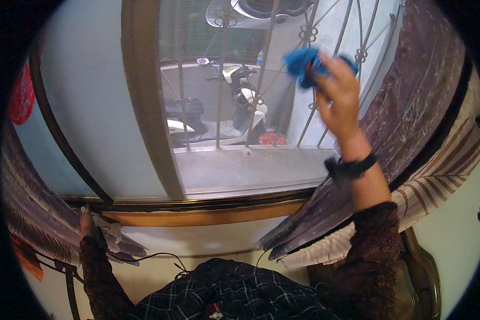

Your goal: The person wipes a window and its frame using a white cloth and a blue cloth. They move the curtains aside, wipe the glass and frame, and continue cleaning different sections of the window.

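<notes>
My right hand (338,94) is raised in front of the window and grips a bunched blue cloth (304,66). The hand is slightly blurred, and whether the cloth touches the pane cannot be told. Behind it is a sliding window with a see-through panel (200,168) on the right and a frosted pane (92,100) on the left. My left hand (86,224) is low at the left, by the dark window track (208,203) and the gathered purple curtain (44,192). Its fingers are mostly hidden, so its grip is unclear.
Metal grille bars (220,100) stand outside the window, with a parked scooter (244,96) beyond. Another purple curtain (404,92) hangs at the right, beside a patterned cream curtain (444,176). Dark carved wooden furniture (422,276) stands at lower right. A thin black cable (156,255) runs below the sill.
</notes>
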A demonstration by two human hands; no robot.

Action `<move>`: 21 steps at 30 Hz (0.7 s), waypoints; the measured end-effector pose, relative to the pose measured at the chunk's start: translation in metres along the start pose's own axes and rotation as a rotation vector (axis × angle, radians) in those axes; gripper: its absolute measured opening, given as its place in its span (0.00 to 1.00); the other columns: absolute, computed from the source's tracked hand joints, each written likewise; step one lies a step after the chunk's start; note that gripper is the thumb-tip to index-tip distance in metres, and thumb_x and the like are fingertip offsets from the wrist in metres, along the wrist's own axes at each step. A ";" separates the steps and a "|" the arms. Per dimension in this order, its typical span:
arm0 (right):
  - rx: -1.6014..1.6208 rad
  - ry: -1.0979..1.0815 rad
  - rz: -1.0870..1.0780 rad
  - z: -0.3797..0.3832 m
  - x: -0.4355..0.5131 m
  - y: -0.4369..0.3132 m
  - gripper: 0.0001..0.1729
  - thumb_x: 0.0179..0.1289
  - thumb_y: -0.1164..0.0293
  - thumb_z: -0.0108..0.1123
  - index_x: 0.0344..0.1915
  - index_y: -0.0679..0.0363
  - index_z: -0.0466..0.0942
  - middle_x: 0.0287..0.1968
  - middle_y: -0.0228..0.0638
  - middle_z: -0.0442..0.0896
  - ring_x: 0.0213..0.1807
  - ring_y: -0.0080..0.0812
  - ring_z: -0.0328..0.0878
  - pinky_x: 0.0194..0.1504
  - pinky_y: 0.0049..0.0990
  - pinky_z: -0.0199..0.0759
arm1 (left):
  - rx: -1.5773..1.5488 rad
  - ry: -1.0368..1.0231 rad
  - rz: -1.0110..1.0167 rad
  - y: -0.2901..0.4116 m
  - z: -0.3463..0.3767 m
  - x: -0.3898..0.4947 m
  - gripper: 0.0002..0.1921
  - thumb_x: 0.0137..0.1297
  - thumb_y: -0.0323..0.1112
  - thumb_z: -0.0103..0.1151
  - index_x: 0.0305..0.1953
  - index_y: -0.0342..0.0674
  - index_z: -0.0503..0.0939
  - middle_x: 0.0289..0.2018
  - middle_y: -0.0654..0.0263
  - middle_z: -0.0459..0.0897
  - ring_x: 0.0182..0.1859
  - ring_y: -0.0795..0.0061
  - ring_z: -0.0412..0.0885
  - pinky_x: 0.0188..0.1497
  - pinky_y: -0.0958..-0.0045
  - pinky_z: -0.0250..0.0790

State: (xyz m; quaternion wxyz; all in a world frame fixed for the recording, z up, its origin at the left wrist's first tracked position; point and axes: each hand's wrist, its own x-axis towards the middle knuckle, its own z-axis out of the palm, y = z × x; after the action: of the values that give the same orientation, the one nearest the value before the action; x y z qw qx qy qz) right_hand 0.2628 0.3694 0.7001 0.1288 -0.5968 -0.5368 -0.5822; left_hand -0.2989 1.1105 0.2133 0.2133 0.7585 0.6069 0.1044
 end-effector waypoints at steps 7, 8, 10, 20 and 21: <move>0.161 -0.403 -0.126 0.006 -0.170 -0.105 0.03 0.59 0.68 0.67 0.34 0.44 0.83 0.74 0.19 0.75 0.74 0.29 0.70 0.57 0.37 0.65 | 0.005 0.069 0.061 0.010 -0.002 -0.007 0.42 0.78 0.62 0.47 0.79 0.33 0.56 0.71 0.42 0.71 0.69 0.42 0.72 0.68 0.55 0.65; 0.193 -0.436 -0.130 0.004 -0.189 -0.111 0.05 0.59 0.68 0.66 0.36 0.45 0.83 0.74 0.21 0.75 0.73 0.30 0.72 0.57 0.37 0.65 | 0.061 0.110 0.092 0.012 -0.003 -0.009 0.42 0.78 0.62 0.47 0.79 0.33 0.56 0.71 0.42 0.71 0.69 0.42 0.72 0.68 0.55 0.65; 0.270 -0.548 -0.107 -0.006 -0.217 -0.119 0.07 0.58 0.69 0.67 0.37 0.47 0.83 0.74 0.23 0.75 0.71 0.31 0.73 0.57 0.38 0.66 | -0.035 0.083 0.043 0.014 -0.003 -0.010 0.42 0.78 0.62 0.47 0.79 0.34 0.56 0.71 0.42 0.71 0.69 0.43 0.73 0.68 0.55 0.65; 0.064 0.051 0.727 -0.050 -0.199 -0.008 0.22 0.64 0.85 0.58 0.58 0.62 0.80 0.71 0.47 0.73 0.75 0.51 0.67 0.77 0.46 0.56 | -0.139 0.125 0.012 0.016 0.004 -0.012 0.42 0.78 0.62 0.47 0.78 0.35 0.57 0.70 0.43 0.72 0.67 0.45 0.74 0.67 0.55 0.66; -0.017 0.176 0.765 -0.052 -0.184 0.014 0.22 0.67 0.83 0.58 0.61 0.63 0.79 0.72 0.47 0.72 0.76 0.51 0.66 0.77 0.44 0.56 | -0.149 0.127 0.011 0.015 0.004 -0.012 0.42 0.78 0.62 0.47 0.78 0.35 0.57 0.70 0.44 0.72 0.66 0.45 0.74 0.67 0.55 0.66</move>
State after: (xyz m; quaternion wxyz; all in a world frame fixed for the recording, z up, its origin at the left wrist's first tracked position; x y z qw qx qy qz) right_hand 0.2920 0.2335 0.5686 0.3772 -0.7028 -0.2577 -0.5454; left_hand -0.2866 1.0954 0.2180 0.2296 0.7357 0.6055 0.1984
